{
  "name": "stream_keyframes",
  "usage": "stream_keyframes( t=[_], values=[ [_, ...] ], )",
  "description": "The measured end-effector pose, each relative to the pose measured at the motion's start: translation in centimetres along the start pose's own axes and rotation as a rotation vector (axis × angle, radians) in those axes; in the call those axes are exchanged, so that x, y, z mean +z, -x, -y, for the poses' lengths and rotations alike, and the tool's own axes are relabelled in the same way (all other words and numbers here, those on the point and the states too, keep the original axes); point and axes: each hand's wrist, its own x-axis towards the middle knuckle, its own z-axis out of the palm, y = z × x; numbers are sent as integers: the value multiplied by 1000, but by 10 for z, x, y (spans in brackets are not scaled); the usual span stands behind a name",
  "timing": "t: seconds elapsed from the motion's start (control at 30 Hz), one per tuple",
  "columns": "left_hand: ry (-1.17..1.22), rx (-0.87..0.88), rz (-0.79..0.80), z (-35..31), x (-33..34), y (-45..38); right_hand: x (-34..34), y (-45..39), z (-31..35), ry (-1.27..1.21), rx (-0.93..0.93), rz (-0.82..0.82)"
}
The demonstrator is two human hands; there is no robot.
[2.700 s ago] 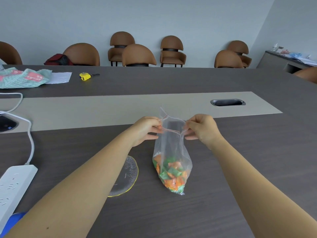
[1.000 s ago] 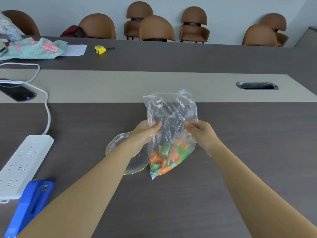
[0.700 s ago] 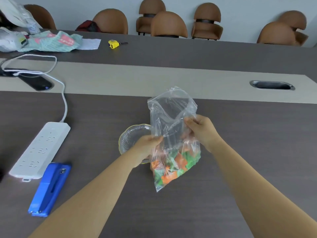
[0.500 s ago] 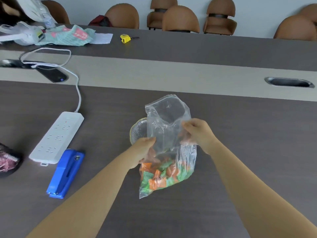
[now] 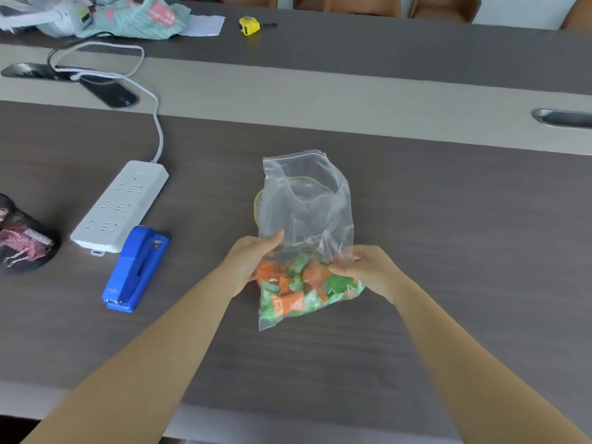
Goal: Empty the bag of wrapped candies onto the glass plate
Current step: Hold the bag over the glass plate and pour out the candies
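A clear plastic bag [image 5: 306, 200] is held over the dark table, its open mouth pointing away from me. Orange and green wrapped candies [image 5: 298, 291] fill its lower end, nearest me. My left hand [image 5: 253, 261] grips the bag's left side and my right hand [image 5: 368, 267] grips its right side, both just above the candies. The glass plate [image 5: 256, 205] with a yellow rim lies under and behind the bag's upper half; only its rim shows through and beside the plastic.
A blue stapler [image 5: 136, 267] and a white power strip [image 5: 120, 206] lie to the left. A dark mesh pouch [image 5: 19, 241] sits at the left edge. A phone [image 5: 109, 92], a yellow tape measure [image 5: 250, 25] and packaging lie farther back. A cable slot [image 5: 563, 118] is at the right.
The bag has been tipped from upright toward lying flat, with its mouth now over the plate. Both hands slid down from the top edge to beside the candies. The view has tilted downward.
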Motion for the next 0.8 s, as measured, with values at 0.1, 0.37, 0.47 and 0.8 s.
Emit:
stream_keyframes(
  t=[0.1, 0.37, 0.47, 0.8],
  values=[
    [-74, -36, 20, 12, -3, 11, 4, 1, 2, -7, -15, -62],
    [-109, -47, 264, 1, -5, 26, 5, -2, 17, -32, -46, -103],
    [43, -69, 322, -9, -10, 27, 1, -2, 24, -86, -9, -59],
    [172, -74, 329, -35, -22, 29, -12, 1, 48, -300, 121, 7]
  ],
)
